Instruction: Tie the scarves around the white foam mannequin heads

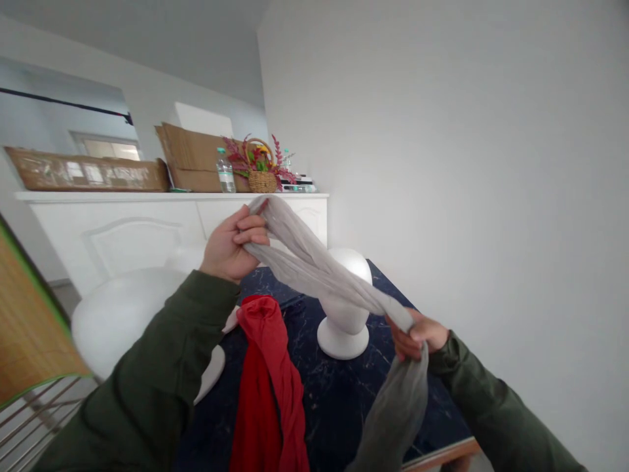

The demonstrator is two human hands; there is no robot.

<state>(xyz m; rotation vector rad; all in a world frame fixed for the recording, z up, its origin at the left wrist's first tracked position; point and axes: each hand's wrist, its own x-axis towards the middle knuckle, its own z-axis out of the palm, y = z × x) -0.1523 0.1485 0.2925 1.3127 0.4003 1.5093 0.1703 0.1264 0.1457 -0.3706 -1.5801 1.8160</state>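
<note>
A light grey scarf (pixel 319 259) stretches between my hands above the table. My left hand (pixel 236 244) pinches its upper end, where the cloth folds into a loop. Lower down at the right, my right hand (pixel 415 334) is closed around the gathered cloth, and a loose tail hangs below it. Behind the scarf stands a white mannequin head (pixel 344 337) on a round base, partly covered from sight by the cloth. A red scarf (pixel 268 387) lies on the table to the left of the head, touching neither hand.
The dark blue marbled table (pixel 329 400) meets a plain wall at the right. White chairs (pixel 122 314) stand at the left. On a white cabinet (pixel 132 229) behind are cardboard boxes (pixel 93 172), a water bottle (pixel 225 172) and a flower basket (pixel 262 181). A wire rack (pixel 42 413) is at lower left.
</note>
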